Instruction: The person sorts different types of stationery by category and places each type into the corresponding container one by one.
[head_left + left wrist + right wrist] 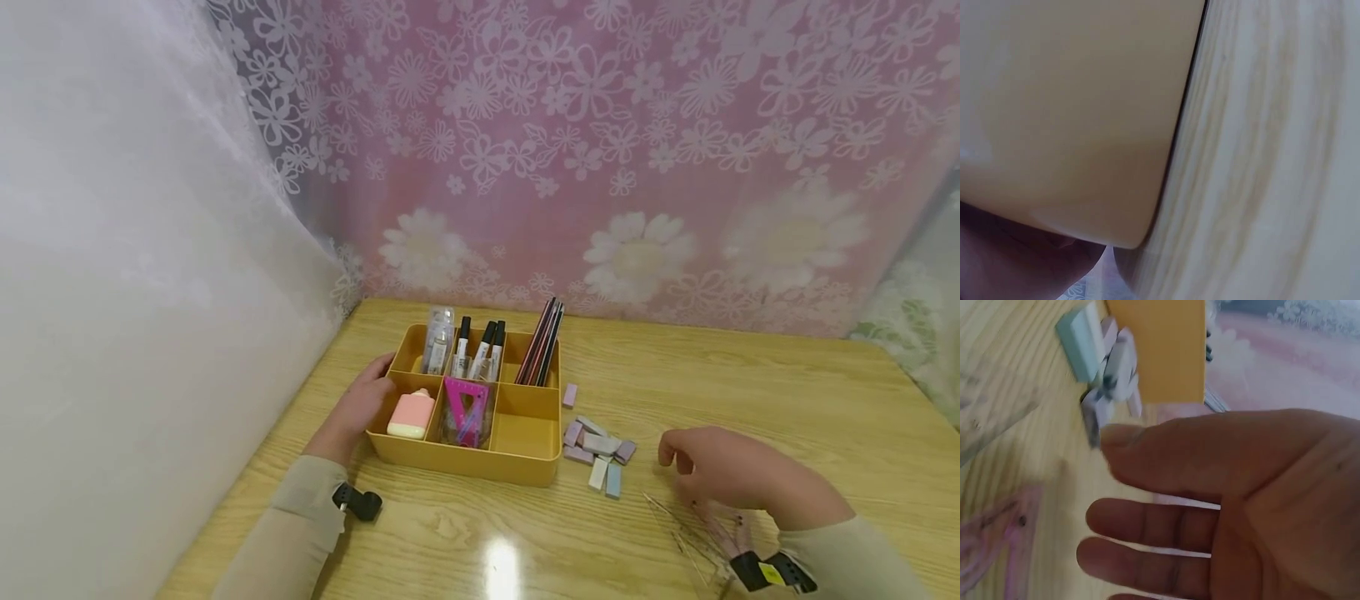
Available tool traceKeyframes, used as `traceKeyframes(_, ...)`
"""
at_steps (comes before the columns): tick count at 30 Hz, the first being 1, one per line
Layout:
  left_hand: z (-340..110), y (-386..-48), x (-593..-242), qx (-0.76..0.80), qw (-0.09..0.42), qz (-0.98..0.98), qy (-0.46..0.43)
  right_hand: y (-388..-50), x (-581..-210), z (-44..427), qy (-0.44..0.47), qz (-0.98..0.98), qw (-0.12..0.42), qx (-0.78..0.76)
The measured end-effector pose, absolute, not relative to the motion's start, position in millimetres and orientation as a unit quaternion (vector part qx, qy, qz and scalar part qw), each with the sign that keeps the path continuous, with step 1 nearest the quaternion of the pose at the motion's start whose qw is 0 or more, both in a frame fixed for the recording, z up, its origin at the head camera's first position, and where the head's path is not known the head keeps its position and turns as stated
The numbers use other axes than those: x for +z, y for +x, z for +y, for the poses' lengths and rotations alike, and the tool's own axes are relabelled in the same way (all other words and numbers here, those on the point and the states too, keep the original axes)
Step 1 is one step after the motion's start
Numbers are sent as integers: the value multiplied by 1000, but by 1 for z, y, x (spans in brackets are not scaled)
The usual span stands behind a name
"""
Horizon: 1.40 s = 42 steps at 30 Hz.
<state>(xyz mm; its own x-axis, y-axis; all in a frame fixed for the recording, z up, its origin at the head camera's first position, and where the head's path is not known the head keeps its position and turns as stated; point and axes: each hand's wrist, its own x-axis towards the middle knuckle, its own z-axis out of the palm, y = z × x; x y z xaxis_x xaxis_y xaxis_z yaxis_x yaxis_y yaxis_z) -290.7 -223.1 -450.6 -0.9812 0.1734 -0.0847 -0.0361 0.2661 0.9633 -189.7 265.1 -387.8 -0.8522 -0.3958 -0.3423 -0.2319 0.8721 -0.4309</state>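
Note:
A yellow desk organizer [465, 467] with several compartments stands on the table. My left hand [366, 402] grips its left wall, thumb at the rim; the left wrist view shows the organizer's wall [1079, 112] up close. My right hand [731, 471] hovers right of a pile of erasers [600, 444], fingers loosely bent and holding nothing. In the right wrist view the thumb is near the erasers [1119, 362] without a visible grip. Beneath that hand lie clear rulers [693, 542] and a pink-tinted set square [997, 540].
Inside the organizer are a pink and cream bottle [412, 412], a pink set square [467, 408], black-capped markers [480, 354], pencils [540, 346] and a clear package [438, 342]. The front right compartment [525, 429] shows its bare floor. Curtains [600, 167] hang behind the table.

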Motion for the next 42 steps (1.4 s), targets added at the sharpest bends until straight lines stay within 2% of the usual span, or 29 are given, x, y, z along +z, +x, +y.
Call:
traceKeyframes(6, -223, -290, -450, 611, 89, 785, 48, -185, -400, 278, -149, 951, 208, -175)
traceKeyframes(17, -222, -291, -451, 616, 82, 782, 58, -178, -426, 289, -102, 949, 229, -190)
traceKeyframes(29, -222, -291, -452, 617, 81, 781, 55, -181, -431, 292, -132, 954, 195, -186)
traceKeyframes(35, -221, -291, -451, 618, 88, 779, 48, -182, -426, 289, -149, 954, 181, -186)
traceKeyframes(42, -223, -291, -451, 611, 83, 786, 49, -180, -395, 269, -173, 951, 147, -207)
